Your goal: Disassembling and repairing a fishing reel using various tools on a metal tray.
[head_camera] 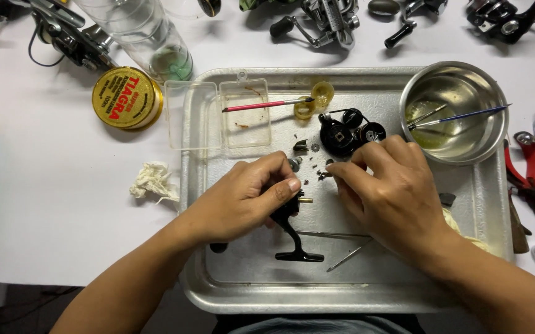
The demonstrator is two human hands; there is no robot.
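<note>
My left hand (245,201) grips a black fishing reel body (289,232) over a metal tray (230,291); the reel's foot points toward me and a brass shaft end sticks out to the right. Fingertips of my right hand (391,192) pinch a tiny dark part (324,175) beside the reel. Small screws and bits (301,162) lie scattered between the hands. Black reel parts (345,133) sit just beyond my right hand.
A steel bowl (465,148) with yellowish liquid and brushes stands at the tray's back right. An open clear plastic box (218,114) holds a pink brush (267,104). Round yellow tin (125,98), crumpled tissue (153,181), pliers (533,179), several reels along the far edge.
</note>
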